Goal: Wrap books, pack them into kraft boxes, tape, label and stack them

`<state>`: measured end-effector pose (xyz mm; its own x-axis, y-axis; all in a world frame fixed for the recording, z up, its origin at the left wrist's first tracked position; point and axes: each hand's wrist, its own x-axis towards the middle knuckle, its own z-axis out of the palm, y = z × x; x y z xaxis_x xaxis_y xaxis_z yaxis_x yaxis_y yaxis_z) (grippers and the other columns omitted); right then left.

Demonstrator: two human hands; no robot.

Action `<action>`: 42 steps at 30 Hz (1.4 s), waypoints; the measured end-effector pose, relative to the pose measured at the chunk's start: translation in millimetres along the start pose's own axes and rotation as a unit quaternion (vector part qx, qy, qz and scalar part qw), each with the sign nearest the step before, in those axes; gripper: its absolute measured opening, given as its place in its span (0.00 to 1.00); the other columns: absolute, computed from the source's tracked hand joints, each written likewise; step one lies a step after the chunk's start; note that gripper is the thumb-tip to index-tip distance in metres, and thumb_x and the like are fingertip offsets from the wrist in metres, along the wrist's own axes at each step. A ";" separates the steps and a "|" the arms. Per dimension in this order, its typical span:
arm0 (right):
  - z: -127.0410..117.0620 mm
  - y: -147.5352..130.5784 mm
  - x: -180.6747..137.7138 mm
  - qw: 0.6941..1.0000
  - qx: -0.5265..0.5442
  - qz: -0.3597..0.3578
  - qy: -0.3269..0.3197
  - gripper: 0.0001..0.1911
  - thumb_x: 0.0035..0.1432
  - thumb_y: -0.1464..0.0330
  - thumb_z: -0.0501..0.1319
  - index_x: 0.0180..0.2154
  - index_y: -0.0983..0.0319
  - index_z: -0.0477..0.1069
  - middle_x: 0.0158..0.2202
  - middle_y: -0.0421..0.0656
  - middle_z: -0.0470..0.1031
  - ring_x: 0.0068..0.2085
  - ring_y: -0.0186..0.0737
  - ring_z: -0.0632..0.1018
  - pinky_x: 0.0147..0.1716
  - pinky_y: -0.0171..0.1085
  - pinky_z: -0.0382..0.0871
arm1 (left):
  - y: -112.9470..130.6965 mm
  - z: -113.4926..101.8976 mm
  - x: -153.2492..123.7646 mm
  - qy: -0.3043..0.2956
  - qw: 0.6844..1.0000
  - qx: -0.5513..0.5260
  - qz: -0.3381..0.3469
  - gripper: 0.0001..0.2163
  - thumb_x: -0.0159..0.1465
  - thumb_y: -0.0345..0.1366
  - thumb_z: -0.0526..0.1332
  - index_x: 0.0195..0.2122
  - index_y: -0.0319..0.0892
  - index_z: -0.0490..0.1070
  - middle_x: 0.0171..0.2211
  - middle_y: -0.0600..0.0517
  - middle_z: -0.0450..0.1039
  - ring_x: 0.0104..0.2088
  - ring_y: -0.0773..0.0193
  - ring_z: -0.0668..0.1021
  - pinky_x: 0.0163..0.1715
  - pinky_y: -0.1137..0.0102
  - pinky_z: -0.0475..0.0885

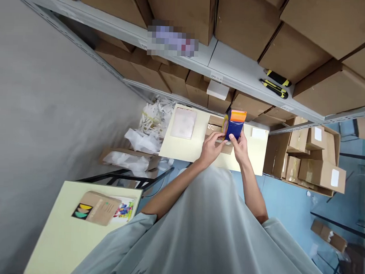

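A tape dispenser with a dark blue body, an orange top and a tape roll on its left side is held up over the table. My right hand grips its lower right side, thumb across the blue face. At its lower left, my left hand is closed, with the fingertips against the edge of the roll; whether they pinch the tape's end is too small to tell. Beneath both hands lies a small cardboard box, partly covered by them and by the dispenser.
The cream table also carries a pale flat packet and a white label. Shelves of cartons rise beyond, with two utility knives. A large open carton stands right; a side table is lower left.
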<state>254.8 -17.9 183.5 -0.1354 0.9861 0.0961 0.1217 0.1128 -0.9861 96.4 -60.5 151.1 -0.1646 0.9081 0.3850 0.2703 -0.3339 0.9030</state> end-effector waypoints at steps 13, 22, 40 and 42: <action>-8.7 14.0 -35.3 0.996 -0.088 0.011 -0.016 0.39 0.71 0.33 0.62 0.60 0.60 0.73 0.54 0.53 0.84 0.54 0.53 0.84 0.58 0.53 0.83 | 21.0 -34.1 22.5 -0.106 0.991 0.002 -0.079 0.23 0.76 0.60 0.66 0.54 0.46 0.83 0.49 0.44 0.86 0.48 0.53 0.87 0.53 0.58 0.86; -49.7 6.1 -64.6 0.986 -0.150 0.012 -0.066 0.36 0.70 0.34 0.66 0.59 0.56 0.73 0.49 0.47 0.84 0.46 0.50 0.84 0.47 0.46 0.82 | 91.1 -47.9 83.6 -0.192 0.978 0.042 -0.064 0.17 0.71 0.53 0.71 0.46 0.44 0.87 0.43 0.46 0.85 0.41 0.58 0.83 0.43 0.64 0.80; -103.1 32.3 -63.8 0.976 -0.115 0.029 -0.182 0.33 0.68 0.35 0.68 0.55 0.53 0.71 0.48 0.44 0.83 0.41 0.45 0.81 0.43 0.46 0.81 | 109.6 -9.9 64.1 -0.210 0.963 0.121 -0.116 0.14 0.74 0.52 0.69 0.42 0.46 0.84 0.36 0.52 0.81 0.37 0.58 0.83 0.44 0.63 0.79; -102.7 33.3 -66.0 0.975 -0.107 0.021 -0.193 0.32 0.69 0.36 0.67 0.55 0.53 0.69 0.47 0.43 0.82 0.40 0.44 0.81 0.41 0.45 0.80 | 112.8 -9.8 62.5 -0.212 0.963 0.132 -0.102 0.16 0.74 0.54 0.69 0.41 0.46 0.84 0.36 0.52 0.80 0.39 0.56 0.84 0.48 0.60 0.80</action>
<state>368.8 -66.8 158.2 -0.4811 0.8756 -0.0436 0.3320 0.1360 -0.9334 107.3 -43.9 278.9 0.1474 0.9882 0.0409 0.5143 -0.1119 0.8503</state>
